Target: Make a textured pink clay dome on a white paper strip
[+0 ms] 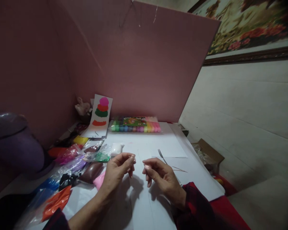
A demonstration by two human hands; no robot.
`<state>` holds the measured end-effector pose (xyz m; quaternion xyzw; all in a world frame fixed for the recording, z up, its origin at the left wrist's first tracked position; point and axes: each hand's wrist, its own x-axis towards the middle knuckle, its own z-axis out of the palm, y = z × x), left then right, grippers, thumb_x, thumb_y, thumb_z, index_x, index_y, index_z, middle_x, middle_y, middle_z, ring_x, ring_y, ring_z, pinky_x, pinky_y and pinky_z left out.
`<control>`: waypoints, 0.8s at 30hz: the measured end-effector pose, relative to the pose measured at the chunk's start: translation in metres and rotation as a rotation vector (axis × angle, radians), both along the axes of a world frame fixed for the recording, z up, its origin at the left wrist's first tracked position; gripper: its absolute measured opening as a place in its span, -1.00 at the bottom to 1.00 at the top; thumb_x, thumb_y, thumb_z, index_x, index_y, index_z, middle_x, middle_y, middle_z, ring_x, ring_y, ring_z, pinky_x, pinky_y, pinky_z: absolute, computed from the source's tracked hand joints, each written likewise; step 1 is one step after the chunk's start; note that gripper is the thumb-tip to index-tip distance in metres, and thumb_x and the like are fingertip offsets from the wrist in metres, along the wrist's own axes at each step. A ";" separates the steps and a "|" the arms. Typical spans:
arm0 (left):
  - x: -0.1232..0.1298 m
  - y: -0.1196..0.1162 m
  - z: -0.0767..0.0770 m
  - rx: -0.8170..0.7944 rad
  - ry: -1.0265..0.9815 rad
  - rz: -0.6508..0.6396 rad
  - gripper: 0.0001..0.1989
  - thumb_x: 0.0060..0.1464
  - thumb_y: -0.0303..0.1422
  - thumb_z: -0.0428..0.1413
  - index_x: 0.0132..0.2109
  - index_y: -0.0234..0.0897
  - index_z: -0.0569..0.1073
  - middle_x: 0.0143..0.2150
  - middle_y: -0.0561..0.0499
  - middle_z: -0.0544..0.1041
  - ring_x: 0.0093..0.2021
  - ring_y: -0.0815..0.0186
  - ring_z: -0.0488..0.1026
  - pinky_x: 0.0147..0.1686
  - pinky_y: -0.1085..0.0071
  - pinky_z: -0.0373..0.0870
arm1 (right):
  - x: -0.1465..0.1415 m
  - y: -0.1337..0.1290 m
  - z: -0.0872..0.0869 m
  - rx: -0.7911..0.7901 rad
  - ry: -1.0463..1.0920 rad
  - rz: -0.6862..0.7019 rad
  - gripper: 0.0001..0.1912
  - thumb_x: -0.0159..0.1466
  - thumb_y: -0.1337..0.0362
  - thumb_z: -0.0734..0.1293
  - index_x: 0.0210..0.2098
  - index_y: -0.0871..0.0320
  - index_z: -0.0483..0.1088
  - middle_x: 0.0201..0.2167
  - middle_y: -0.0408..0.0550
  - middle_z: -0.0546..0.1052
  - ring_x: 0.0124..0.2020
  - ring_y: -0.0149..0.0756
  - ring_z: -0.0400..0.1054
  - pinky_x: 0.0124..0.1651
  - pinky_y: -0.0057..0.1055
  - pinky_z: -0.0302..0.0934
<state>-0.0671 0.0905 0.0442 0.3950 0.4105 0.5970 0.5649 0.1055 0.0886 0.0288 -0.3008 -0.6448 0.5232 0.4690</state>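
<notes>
Both hands are raised over the white paper (144, 142), a short gap between them. My left hand (121, 167) is closed in a pinch, thumb against fingertips; a tiny pale bit may be between them, too small to name. My right hand (162, 175) pinches a small piece of pale pink clay (147, 166) between thumb and fingers. Behind my right hand lie a fork (161, 154) and thin sticks (180, 169). Left of my left hand are a bag of white clay (116, 149), a green one (102, 157) and a brown one (91, 172).
Bags of orange (56, 203), blue, black and pink clay spread across the left side. A pack of coloured clay tubes (135, 125) lies at the back, beside a propped card (101, 115) with coloured shapes. A purple container (16, 147) stands far left, a cardboard box (210, 155) right.
</notes>
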 end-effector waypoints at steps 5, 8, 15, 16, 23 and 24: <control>0.001 -0.002 0.001 0.042 0.026 0.059 -0.69 -0.22 -0.27 0.34 -0.44 -0.31 0.37 -0.57 0.20 0.33 -0.69 0.54 0.19 -0.75 0.58 0.14 | 0.001 -0.002 -0.001 -0.040 -0.027 -0.019 -0.78 0.23 0.15 0.35 -0.23 0.16 0.36 -0.46 -0.16 0.37 -0.53 -0.46 0.27 -0.50 -0.49 0.29; -0.004 -0.003 0.009 0.049 0.047 0.105 -0.71 -0.13 -0.24 0.29 -0.45 -0.30 0.34 -0.62 0.22 0.28 -0.73 0.57 0.12 -0.78 0.60 0.01 | 0.001 -0.002 -0.002 -0.053 -0.078 -0.062 -0.80 0.23 0.13 0.34 -0.31 0.14 0.34 -0.48 -0.20 0.31 -0.55 -0.47 0.21 -0.54 -0.52 0.23; -0.071 0.006 0.046 0.144 0.126 0.301 -0.66 -0.19 -0.25 0.30 -0.27 -0.39 0.51 -0.47 0.01 0.52 -0.56 0.45 0.36 -0.62 0.55 0.25 | 0.004 -0.004 -0.001 0.000 -0.165 -0.065 -0.79 0.26 0.11 0.30 -0.34 0.13 0.32 -0.49 -0.21 0.28 -0.54 -0.46 0.18 -0.52 -0.50 0.21; -0.084 0.007 0.050 0.142 0.181 0.338 -0.62 -0.24 -0.25 0.32 -0.26 -0.38 0.51 -0.49 0.02 0.52 -0.56 0.43 0.37 -0.62 0.53 0.26 | 0.004 -0.004 -0.001 0.009 -0.172 -0.065 -0.79 0.26 0.11 0.30 -0.34 0.14 0.32 -0.50 -0.20 0.28 -0.54 -0.45 0.18 -0.52 -0.50 0.21; -0.132 0.009 0.049 0.007 0.614 0.485 -0.72 -0.28 -0.18 0.26 -0.52 -0.33 0.47 -0.73 0.15 0.32 -0.71 0.50 0.13 -0.70 0.53 0.00 | 0.005 -0.004 -0.002 0.046 -0.205 -0.104 -0.79 0.26 0.11 0.30 -0.34 0.14 0.35 -0.48 -0.16 0.33 -0.53 -0.42 0.21 -0.53 -0.46 0.22; -0.134 0.010 0.047 0.002 0.630 0.471 -0.74 -0.32 -0.21 0.27 -0.52 -0.33 0.49 -0.71 0.14 0.35 -0.70 0.49 0.15 -0.69 0.52 0.02 | 0.005 -0.004 -0.002 0.047 -0.204 -0.109 -0.78 0.25 0.11 0.30 -0.34 0.14 0.36 -0.48 -0.16 0.33 -0.53 -0.41 0.22 -0.53 -0.46 0.22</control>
